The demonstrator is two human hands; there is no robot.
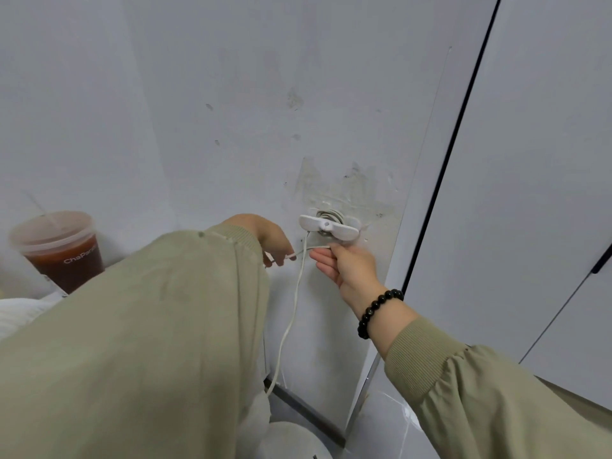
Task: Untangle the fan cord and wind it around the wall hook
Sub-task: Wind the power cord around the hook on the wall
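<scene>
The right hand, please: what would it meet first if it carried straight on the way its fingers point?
Probably the hanging cord, which crosses just ahead of the right hand; beyond it, the left hand. Depth is unclear from this one view.

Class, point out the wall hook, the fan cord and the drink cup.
wall hook (328, 225): head view, its white crossbar.
fan cord (295, 303): head view, the hanging stretch.
drink cup (71, 260): head view, its brown side.
</scene>
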